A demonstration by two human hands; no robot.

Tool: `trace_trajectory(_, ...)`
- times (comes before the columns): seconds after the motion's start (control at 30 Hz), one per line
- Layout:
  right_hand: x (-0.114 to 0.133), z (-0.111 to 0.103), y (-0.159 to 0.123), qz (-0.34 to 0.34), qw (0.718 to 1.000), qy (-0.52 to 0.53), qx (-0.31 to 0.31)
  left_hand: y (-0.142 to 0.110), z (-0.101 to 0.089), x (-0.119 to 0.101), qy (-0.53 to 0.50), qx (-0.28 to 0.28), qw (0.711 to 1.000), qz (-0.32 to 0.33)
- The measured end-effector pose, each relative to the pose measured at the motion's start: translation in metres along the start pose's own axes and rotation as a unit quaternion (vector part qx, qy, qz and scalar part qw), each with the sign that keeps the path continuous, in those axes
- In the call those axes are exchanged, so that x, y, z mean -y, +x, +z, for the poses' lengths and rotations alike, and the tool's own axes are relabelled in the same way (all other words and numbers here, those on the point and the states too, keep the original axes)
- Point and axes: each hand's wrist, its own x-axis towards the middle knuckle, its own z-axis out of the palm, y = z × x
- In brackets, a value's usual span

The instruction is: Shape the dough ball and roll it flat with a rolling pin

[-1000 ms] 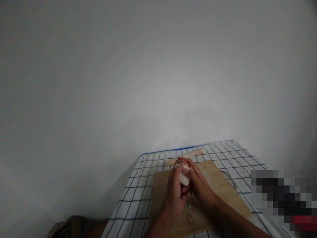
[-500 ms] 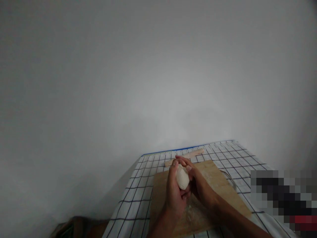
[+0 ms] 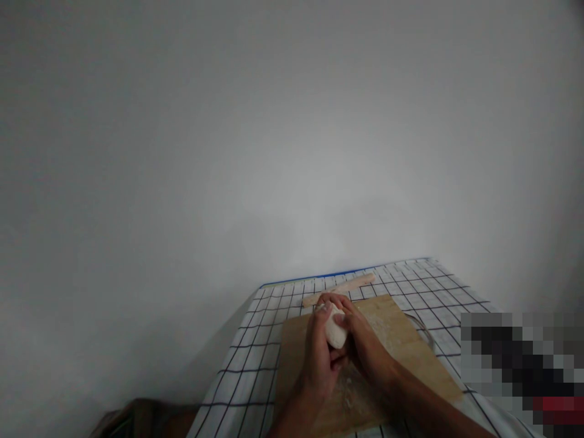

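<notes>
A pale lump of dough (image 3: 335, 329) sits between my two hands, just above a floured wooden board (image 3: 401, 340). My left hand (image 3: 319, 353) cups it from the left, with fingers curled round it. From the right, my right hand (image 3: 362, 340) wraps over its top and far side. Both hands are closed on the dough, and most of it is hidden by my fingers.
A wooden rolling pin (image 3: 340, 287) lies behind the board on a white tablecloth with a dark grid (image 3: 255, 359). The rim of a glass bowl (image 3: 422, 331) shows at the board's right edge. A plain wall rises behind the table. A brown object (image 3: 146, 417) sits low at left.
The dough has turned in my hands and my right fingers have closed further over its top. Both hands sank slightly toward the board.
</notes>
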Motion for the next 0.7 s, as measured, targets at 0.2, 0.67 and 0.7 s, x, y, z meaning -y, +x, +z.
trace_trajectory(0.2,0.008,0.003,-0.001,0.101,0.991,0.092,0.005,0.001,-0.005,0.008,0.056,0.04,0.997,0.02)
trace_trajectory(0.67,0.015,0.002,0.001,0.009,0.993,0.112,0.034,0.004,-0.005,0.004,0.15,0.111,0.961,0.202)
trace_trajectory(0.7,0.017,0.004,0.0,-0.005,0.993,0.117,0.031,0.003,-0.004,0.004,0.151,0.113,0.958,0.218)
